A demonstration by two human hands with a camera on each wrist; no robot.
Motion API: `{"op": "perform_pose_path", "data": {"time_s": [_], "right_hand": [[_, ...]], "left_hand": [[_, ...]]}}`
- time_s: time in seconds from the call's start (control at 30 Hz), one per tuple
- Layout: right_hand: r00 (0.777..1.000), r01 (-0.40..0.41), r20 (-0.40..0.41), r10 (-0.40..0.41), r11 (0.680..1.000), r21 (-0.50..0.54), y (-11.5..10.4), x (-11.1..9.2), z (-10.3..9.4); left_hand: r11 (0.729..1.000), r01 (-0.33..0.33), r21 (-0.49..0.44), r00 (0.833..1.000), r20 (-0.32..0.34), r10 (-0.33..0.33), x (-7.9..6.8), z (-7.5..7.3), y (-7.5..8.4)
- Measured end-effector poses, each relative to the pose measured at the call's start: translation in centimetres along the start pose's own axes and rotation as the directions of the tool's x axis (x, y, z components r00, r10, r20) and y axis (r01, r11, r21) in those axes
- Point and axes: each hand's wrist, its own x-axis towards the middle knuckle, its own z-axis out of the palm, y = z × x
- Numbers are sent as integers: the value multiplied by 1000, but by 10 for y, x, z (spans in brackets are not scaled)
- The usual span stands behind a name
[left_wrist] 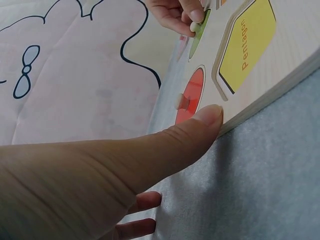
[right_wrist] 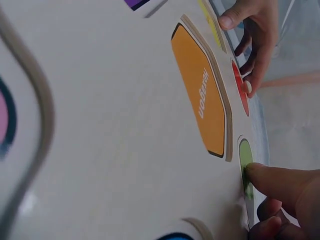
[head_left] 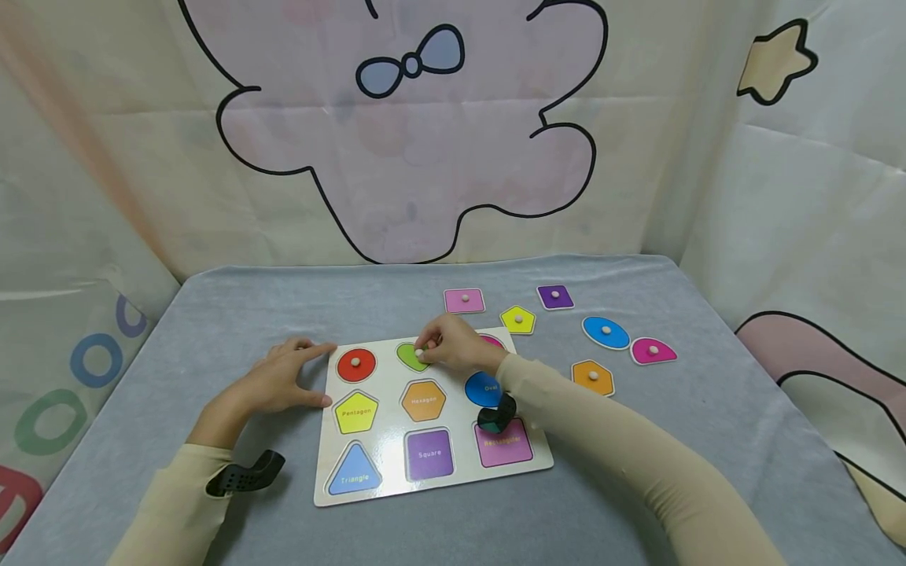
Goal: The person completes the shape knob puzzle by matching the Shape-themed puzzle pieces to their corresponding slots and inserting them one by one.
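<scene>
A white shape-puzzle board (head_left: 390, 417) lies on the cloth-covered table. The right hand (head_left: 460, 346) pinches the small round knob of a green puzzle piece (head_left: 406, 358) at the board's top middle recess; the hand hides part of the piece. At the board's upper left corner rests the left hand (head_left: 279, 379), fingers spread, its thumb (left_wrist: 200, 122) against the left edge. A red circle piece (head_left: 347, 366) with a knob sits in the top left recess. Printed recesses such as the yellow pentagon (head_left: 356, 420) and orange hexagon (right_wrist: 197, 90) show below.
Right of and behind the board lie loose knobbed pieces: a pink rectangle (head_left: 453, 303), yellow pentagon (head_left: 513, 324), purple square (head_left: 565, 302), blue oval (head_left: 594, 330), magenta semicircle (head_left: 640, 354) and orange hexagon (head_left: 583, 383). A printed curtain (head_left: 410, 173) hangs behind the table.
</scene>
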Motion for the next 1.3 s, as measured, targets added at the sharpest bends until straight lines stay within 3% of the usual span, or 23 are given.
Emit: {"op": "perform_pose_path", "data": {"time_s": [0.73, 1.3], "right_hand": [[999, -18, 38, 17, 1000, 9, 0, -1, -3], [998, 17, 57, -18, 1000, 16, 3, -2, -6]], "left_hand": [[1000, 3, 2, 1000, -7, -3, 0, 0, -2], [1000, -4, 7, 1000, 0, 4, -1, -1, -2]]}}
